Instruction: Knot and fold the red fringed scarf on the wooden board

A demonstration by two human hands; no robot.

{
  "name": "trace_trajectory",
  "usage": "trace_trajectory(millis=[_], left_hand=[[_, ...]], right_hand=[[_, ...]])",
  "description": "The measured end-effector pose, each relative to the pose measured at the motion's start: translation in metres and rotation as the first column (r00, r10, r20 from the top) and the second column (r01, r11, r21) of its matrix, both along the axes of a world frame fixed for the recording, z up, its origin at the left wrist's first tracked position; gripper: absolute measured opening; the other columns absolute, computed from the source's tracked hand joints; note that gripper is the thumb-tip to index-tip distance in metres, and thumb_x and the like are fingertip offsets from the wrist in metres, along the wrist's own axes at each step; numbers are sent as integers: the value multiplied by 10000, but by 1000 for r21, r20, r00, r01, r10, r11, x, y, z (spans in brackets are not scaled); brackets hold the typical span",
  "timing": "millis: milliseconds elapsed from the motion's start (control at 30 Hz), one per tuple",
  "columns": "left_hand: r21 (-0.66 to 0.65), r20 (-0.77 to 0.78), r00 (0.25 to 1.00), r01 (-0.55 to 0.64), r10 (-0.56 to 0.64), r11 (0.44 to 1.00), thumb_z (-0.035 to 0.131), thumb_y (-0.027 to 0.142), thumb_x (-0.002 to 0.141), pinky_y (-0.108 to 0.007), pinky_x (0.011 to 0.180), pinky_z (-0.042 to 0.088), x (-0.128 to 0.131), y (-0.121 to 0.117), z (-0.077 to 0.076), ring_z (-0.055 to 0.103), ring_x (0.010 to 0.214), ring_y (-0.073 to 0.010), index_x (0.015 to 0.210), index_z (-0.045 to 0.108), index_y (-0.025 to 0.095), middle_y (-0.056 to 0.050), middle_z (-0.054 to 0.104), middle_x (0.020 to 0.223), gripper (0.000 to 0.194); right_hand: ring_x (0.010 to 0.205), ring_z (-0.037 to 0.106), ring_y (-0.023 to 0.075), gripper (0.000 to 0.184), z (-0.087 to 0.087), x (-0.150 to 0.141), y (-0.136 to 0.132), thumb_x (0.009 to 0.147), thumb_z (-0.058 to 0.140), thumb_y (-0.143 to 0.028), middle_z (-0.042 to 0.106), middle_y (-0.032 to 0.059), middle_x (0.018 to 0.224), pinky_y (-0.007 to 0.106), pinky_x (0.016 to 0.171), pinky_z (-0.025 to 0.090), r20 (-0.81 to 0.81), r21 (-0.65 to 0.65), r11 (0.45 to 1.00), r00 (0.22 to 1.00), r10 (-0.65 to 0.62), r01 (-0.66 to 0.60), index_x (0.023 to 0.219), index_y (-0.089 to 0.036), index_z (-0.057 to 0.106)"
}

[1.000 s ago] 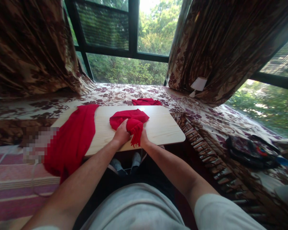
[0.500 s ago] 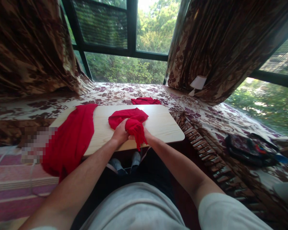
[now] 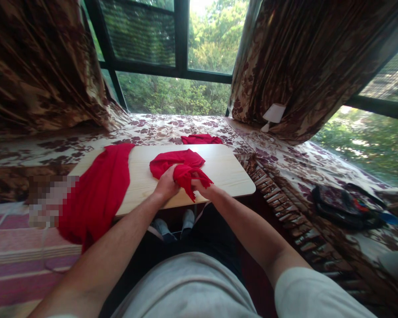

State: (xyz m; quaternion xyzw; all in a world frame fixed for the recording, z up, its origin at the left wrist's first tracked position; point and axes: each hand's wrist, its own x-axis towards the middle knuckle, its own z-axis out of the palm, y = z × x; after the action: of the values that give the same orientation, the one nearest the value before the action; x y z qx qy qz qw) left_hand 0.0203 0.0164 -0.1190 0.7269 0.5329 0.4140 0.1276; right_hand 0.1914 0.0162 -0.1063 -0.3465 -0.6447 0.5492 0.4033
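Note:
A red scarf (image 3: 172, 160) with a fringed end lies bunched in a loop on the pale wooden table (image 3: 142, 190). My left hand (image 3: 167, 183) is closed around a gathered part of it, near the table's front edge. At the fringed end, my right hand (image 3: 202, 187) has its fingers in among the strands, which partly hide them. Some strands spread to the right over these fingers, while others hang down toward the front edge.
To the left, a larger red cloth (image 3: 101, 190) drapes over the table's side. Another red cloth (image 3: 201, 139) lies behind the table on the flower-patterned cover (image 3: 152, 126). A small white lamp (image 3: 273, 114) and a black bag (image 3: 345, 210) are to the right.
My right hand has come up from beneath the gathered scarf to its fringe. The fringe, which hung straight down, now spreads apart and partly to the right. My left hand stays in place.

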Motion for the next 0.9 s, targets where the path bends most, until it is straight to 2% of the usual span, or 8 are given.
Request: trace_trajectory(millis=[100,200,300,467,600,667,800,900], left_hand=[[-13,22,1000,11,-10,1000,680,240,764,-441,1108,440,0,0,1,595,1239,-309,1366,535,127,-166,625,1344,629],[-37,52,998,36,-34,999,674,288,787,-450,1120,425,-1,0,2,595,1237,-314,1370,546,111,-178,622,1346,622],[-58,67,997,50,-47,997,645,286,809,-455,1132,408,-3,0,3,588,1248,-311,1385,547,110,-175,618,1360,610],[-147,117,993,27,-10,989,635,268,807,-426,1117,422,-7,-1,5,602,1233,-299,1404,556,140,-142,633,1358,616],[-214,210,977,72,-26,974,606,333,836,-420,1116,422,-8,-3,9,597,1242,-294,1422,547,140,-130,629,1370,620],[-233,243,969,100,-41,967,613,352,828,-433,1128,407,-7,-4,11,583,1257,-302,1424,548,143,-130,617,1387,635],[-247,387,915,220,-112,944,594,387,837,-429,1135,399,-3,-6,18,570,1275,-294,1393,579,175,-105,624,1386,594],[-229,433,884,295,-174,928,560,423,855,-417,1163,363,-3,-7,23,538,1314,-288,1354,608,183,-96,604,1412,556]], right_hand=[[551,581,137,35,5,5,0,702,609,-175,623,12,615,242,525,498,58,1,997,996,71,-72,702,-140,613],[596,587,144,137,4,9,3,625,687,-123,643,-4,664,244,548,500,140,117,990,988,68,-85,758,-139,657],[741,635,178,221,2,12,5,633,741,-135,693,14,793,279,681,536,203,259,957,976,79,-131,847,-145,684],[900,656,217,176,5,14,-2,726,741,-203,737,67,976,311,838,531,463,518,836,881,-99,-178,892,-153,716],[994,654,246,228,9,8,-17,763,678,-140,728,108,1084,332,910,510,578,622,736,791,-201,-267,983,-161,732],[970,661,242,236,9,3,-25,784,633,-114,729,114,1064,330,894,514,573,629,748,778,-259,-214,995,-161,725],[874,654,186,190,9,-8,-36,804,577,-100,731,48,953,282,847,521,377,609,792,865,-332,39,936,-183,686],[848,632,175,163,10,-11,-41,771,582,-103,704,20,896,282,839,524,236,597,776,880,-413,205,881,-196,660]])
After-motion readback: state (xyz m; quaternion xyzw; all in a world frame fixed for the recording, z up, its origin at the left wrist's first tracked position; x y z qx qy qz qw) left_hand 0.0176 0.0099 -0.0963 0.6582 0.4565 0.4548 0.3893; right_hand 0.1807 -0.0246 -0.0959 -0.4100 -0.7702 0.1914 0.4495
